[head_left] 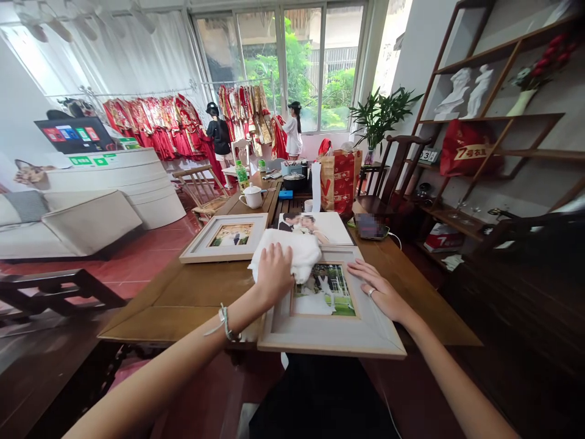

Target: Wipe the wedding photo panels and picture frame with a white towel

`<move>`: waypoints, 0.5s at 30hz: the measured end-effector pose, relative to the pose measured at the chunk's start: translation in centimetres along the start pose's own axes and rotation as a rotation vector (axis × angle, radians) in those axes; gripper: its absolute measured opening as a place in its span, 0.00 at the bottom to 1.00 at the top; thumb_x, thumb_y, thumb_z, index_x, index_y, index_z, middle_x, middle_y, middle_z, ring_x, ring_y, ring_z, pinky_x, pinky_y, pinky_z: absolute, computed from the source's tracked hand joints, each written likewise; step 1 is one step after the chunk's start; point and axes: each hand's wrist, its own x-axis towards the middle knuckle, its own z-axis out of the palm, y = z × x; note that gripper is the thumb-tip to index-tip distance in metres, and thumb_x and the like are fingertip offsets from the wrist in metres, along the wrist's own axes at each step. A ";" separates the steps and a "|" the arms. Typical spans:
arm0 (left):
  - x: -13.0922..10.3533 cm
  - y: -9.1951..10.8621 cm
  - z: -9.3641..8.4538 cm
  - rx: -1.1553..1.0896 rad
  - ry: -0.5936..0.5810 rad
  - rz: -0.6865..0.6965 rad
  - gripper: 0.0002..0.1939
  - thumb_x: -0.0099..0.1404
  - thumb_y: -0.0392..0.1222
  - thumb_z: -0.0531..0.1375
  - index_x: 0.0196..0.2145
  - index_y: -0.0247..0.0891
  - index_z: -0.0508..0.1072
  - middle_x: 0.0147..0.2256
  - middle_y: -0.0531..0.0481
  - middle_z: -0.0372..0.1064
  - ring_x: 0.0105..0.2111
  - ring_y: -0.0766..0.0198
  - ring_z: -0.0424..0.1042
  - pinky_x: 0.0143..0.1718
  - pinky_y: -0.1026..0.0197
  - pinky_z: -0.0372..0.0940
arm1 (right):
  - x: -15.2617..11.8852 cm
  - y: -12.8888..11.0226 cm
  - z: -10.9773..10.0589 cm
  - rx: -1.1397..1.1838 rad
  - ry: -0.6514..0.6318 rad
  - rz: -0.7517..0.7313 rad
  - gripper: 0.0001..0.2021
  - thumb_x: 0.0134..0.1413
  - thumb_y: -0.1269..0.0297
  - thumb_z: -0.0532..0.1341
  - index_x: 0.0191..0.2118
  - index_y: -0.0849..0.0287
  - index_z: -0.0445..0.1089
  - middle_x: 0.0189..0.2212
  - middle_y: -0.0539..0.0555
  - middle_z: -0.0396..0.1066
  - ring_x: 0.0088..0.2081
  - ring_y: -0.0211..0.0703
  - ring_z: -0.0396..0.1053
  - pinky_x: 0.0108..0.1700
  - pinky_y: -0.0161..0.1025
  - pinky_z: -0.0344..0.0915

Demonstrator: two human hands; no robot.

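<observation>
My left hand (275,271) lies over a bunched white cloth (306,249), its fingers curled onto it. The cloth rests on the upper left part of a picture frame (379,332) with a pale grey border, and covers that corner. Inside the frame is a wedding photo (331,292), partly hidden by the cloth. My right hand (377,289), a ring on one finger, rests with fingers stretched out on the frame's right border. To the left of the cloth lies a second, similar frame (194,251). Behind the cloth is a print of a couple (336,228).
The wooden table (183,311) also bears a white lidded teapot (251,196), a green-labelled bottle (241,175), a red paper bag (338,183) and a phone (372,225) on a cable. Two people (294,131) stand by racks of red garments (155,125). Shelves (498,119) line the right.
</observation>
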 end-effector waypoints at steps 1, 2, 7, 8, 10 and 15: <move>0.4 -0.3 0.1 -0.008 0.013 0.013 0.32 0.57 0.36 0.55 0.58 0.27 0.54 0.60 0.32 0.47 0.60 0.47 0.45 0.58 0.48 0.46 | 0.0 0.0 0.0 0.001 -0.001 -0.001 0.22 0.50 0.72 0.51 0.51 0.50 0.67 0.56 0.52 0.62 0.62 0.49 0.49 0.62 0.59 0.45; 0.4 -0.6 0.1 -0.018 0.009 0.041 0.31 0.57 0.36 0.54 0.58 0.27 0.54 0.60 0.33 0.46 0.61 0.48 0.45 0.58 0.48 0.46 | 0.0 0.0 0.0 0.002 -0.001 -0.004 0.22 0.50 0.72 0.51 0.51 0.50 0.67 0.56 0.52 0.62 0.62 0.49 0.49 0.62 0.59 0.45; -4.5 0.4 -1.8 -0.028 -0.123 0.139 0.29 0.54 0.35 0.53 0.55 0.25 0.59 0.56 0.32 0.55 0.58 0.47 0.52 0.54 0.49 0.53 | 0.0 0.0 0.0 0.002 -0.004 -0.006 0.22 0.50 0.72 0.51 0.51 0.50 0.67 0.55 0.52 0.63 0.62 0.48 0.49 0.62 0.58 0.45; -6.2 1.0 -2.4 -0.033 -0.172 0.152 0.29 0.53 0.35 0.54 0.54 0.24 0.61 0.54 0.31 0.58 0.56 0.46 0.55 0.53 0.49 0.55 | 0.0 0.1 0.0 0.000 -0.005 -0.006 0.22 0.50 0.73 0.51 0.51 0.50 0.67 0.55 0.52 0.63 0.62 0.48 0.49 0.62 0.57 0.45; -9.6 2.1 -3.4 -0.056 -0.303 0.198 0.33 0.50 0.36 0.55 0.55 0.25 0.59 0.55 0.31 0.56 0.55 0.43 0.56 0.53 0.47 0.55 | -0.1 0.2 0.0 -0.002 -0.006 -0.011 0.22 0.50 0.73 0.51 0.51 0.50 0.67 0.55 0.52 0.63 0.62 0.48 0.49 0.62 0.57 0.45; -13.0 3.1 -2.7 -0.130 -0.344 0.247 0.45 0.47 0.41 0.58 0.61 0.26 0.49 0.61 0.30 0.44 0.60 0.40 0.42 0.58 0.42 0.42 | 0.0 0.3 0.2 -0.011 0.003 -0.015 0.21 0.51 0.72 0.51 0.50 0.50 0.68 0.55 0.52 0.63 0.62 0.48 0.50 0.62 0.57 0.46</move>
